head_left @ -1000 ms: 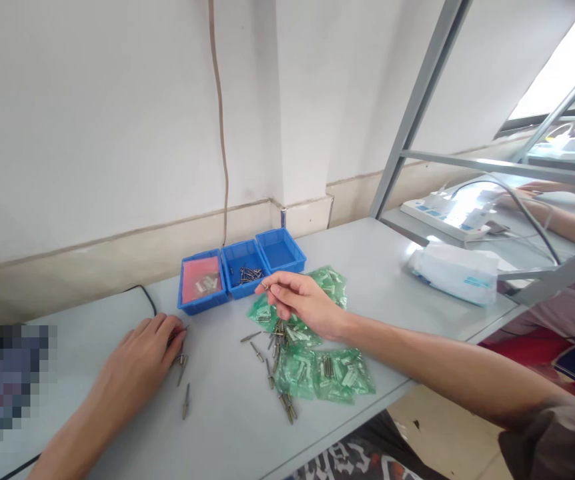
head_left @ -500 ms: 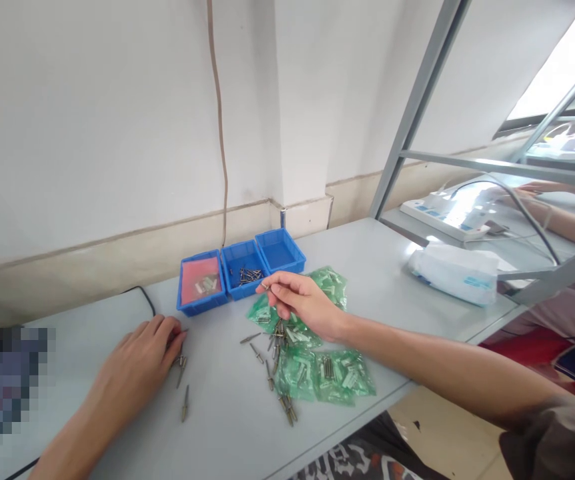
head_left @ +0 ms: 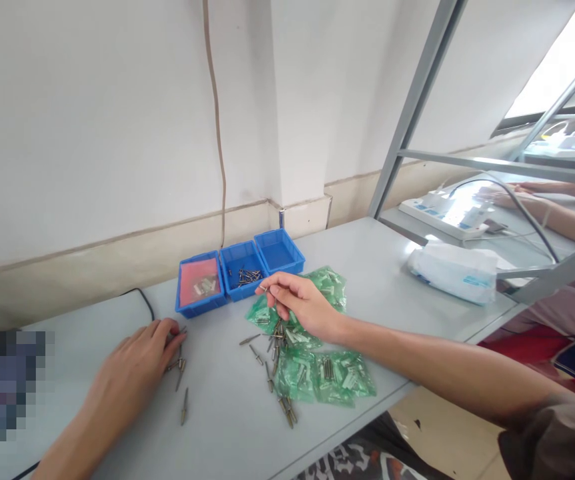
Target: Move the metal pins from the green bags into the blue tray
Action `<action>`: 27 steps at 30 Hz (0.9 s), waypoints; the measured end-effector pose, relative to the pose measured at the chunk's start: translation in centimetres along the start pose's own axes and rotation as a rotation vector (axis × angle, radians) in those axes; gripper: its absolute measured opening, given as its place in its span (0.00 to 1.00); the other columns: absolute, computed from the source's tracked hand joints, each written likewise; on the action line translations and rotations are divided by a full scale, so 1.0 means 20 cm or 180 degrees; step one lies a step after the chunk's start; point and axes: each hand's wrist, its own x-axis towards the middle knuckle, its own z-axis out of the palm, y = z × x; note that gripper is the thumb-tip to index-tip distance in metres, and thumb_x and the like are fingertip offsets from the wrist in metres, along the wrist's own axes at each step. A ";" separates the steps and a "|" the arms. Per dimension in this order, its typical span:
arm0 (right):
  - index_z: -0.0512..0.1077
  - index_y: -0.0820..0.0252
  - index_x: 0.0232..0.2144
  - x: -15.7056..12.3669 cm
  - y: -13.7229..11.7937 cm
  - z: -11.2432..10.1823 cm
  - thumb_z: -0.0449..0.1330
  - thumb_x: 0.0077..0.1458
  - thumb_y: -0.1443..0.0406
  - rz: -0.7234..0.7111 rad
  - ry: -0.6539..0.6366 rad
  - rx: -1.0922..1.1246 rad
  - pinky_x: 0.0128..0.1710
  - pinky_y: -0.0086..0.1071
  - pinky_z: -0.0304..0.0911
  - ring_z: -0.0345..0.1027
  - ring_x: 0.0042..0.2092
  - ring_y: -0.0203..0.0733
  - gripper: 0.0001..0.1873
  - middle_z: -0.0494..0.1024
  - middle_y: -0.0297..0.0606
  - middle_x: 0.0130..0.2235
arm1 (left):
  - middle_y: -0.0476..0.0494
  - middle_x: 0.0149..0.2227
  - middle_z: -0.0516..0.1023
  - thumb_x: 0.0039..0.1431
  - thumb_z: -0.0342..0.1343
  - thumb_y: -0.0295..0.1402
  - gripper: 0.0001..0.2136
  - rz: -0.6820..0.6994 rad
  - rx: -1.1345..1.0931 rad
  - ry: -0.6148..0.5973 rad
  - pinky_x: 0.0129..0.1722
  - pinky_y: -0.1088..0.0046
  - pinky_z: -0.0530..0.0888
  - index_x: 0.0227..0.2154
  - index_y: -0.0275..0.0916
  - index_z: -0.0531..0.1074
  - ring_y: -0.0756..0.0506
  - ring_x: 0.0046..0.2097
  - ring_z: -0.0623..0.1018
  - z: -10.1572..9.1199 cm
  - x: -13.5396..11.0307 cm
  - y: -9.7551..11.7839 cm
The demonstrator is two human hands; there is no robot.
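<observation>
My left hand (head_left: 142, 353) rests low over the table, its thumb and index finger closed on a thin metal pin (head_left: 183, 330). Just beside it lie more metal pins (head_left: 184, 408), thin at one end and thicker at the other, like blind rivets. My right hand (head_left: 297, 301) is raised over the green plastic bags (head_left: 295, 373), pinching a small metal pin (head_left: 263, 289) whose tip shows. Under and in front of this hand, several loose pins (head_left: 276, 340) lie in a pile. Behind it stands a blue bin (head_left: 241, 253) with several metal pins inside.
Left of that bin is another blue bin (head_left: 201, 309) with a pink sheet and a small clear bag. An empty blue bin (head_left: 280, 251) stands to the right. A white plastic packet (head_left: 452, 272) lies near the metal rack (head_left: 407, 127). Another person's arms (head_left: 562, 207) are beyond it.
My left thumb and fingers have shifted slightly around the pin by the loose ones. The right hand stays nearly still with its pin. The view has tilted very slightly.
</observation>
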 end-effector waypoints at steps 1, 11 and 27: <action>0.77 0.57 0.45 0.00 0.00 0.00 0.58 0.70 0.53 -0.0009 0.0001 -0.0015 0.29 0.30 0.61 0.61 0.26 0.31 0.15 0.77 0.35 0.38 | 0.43 0.38 0.80 0.74 0.39 0.47 0.18 0.0010 -0.0006 -0.0003 0.38 0.64 0.69 0.41 0.43 0.70 0.39 0.39 0.80 0.00 0.00 0.00; 0.77 0.52 0.50 -0.05 -0.04 0.01 0.59 0.71 0.61 -0.0621 0.0089 -0.1377 0.40 0.35 0.66 0.68 0.36 0.38 0.10 0.78 0.38 0.45 | 0.42 0.42 0.79 0.75 0.38 0.45 0.17 0.0029 -0.0096 -0.0123 0.40 0.63 0.70 0.44 0.43 0.69 0.39 0.42 0.80 0.01 0.00 0.00; 0.77 0.53 0.49 -0.06 -0.06 0.01 0.56 0.73 0.64 -0.0829 -0.0136 -0.1773 0.44 0.36 0.66 0.68 0.35 0.38 0.10 0.74 0.36 0.43 | 0.43 0.43 0.79 0.75 0.37 0.46 0.18 -0.0163 0.0060 -0.0202 0.32 0.68 0.68 0.45 0.44 0.69 0.39 0.43 0.81 -0.02 -0.01 0.03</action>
